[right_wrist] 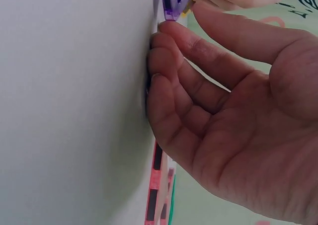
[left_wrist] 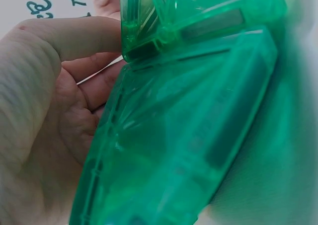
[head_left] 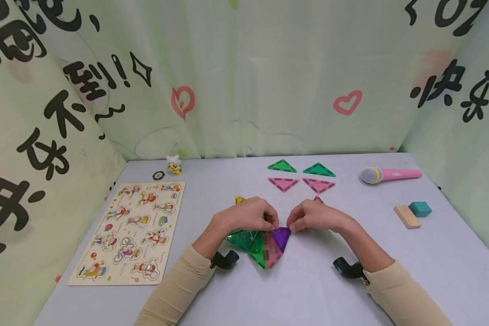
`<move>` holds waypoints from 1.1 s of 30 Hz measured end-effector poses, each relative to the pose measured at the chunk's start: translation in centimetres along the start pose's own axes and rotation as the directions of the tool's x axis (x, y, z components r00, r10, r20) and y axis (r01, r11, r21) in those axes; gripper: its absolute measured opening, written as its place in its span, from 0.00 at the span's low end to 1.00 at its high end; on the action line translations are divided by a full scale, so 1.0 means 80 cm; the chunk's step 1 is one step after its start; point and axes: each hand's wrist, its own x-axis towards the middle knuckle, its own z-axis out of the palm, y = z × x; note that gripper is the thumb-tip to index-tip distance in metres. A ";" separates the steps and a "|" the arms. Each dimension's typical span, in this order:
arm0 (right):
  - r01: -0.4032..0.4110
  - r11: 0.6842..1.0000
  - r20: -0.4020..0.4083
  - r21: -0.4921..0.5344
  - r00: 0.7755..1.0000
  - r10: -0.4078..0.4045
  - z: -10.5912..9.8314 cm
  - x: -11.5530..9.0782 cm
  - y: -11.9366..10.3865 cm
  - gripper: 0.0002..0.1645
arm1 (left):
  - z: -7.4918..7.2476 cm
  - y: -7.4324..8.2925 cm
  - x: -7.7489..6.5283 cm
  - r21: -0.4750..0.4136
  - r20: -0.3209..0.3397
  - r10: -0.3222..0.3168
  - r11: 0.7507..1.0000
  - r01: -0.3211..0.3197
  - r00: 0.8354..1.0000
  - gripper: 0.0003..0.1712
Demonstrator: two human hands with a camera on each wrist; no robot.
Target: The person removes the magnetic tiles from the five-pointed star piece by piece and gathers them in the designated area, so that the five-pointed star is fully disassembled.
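Note:
Translucent magnetic tiles stand joined in a faceted shape on the table, with green tiles, a pink tile and a purple triangular tile. My left hand curls over the top of this shape and grips it. Large green tiles cover part of that hand in the left wrist view. At the purple tile's right corner, my right hand holds the tip between index finger and thumb. Its other fingers are bent close to the table. A bit of yellow tile shows behind the left hand.
Behind the hands lie two green triangles and two pink triangles. A picture puzzle board is at left, near a small figurine and a black ring. At right are a pink microphone, a wooden block and a teal block.

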 end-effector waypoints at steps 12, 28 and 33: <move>0.049 0.998 0.030 0.038 0.998 -0.051 0.006 0.006 0.004 0.06 | -0.001 0.001 -0.004 -0.038 -0.010 0.004 0.999 -0.004 1.000 0.07; 0.090 0.971 0.050 0.222 0.993 -0.103 -0.002 0.011 0.020 0.07 | -0.005 0.000 -0.005 -0.039 -0.016 -0.028 0.999 0.027 0.999 0.02; 0.087 0.965 0.054 0.249 0.993 -0.103 -0.003 0.011 0.019 0.09 | -0.006 0.000 -0.005 -0.041 -0.012 -0.046 0.998 0.045 0.999 0.04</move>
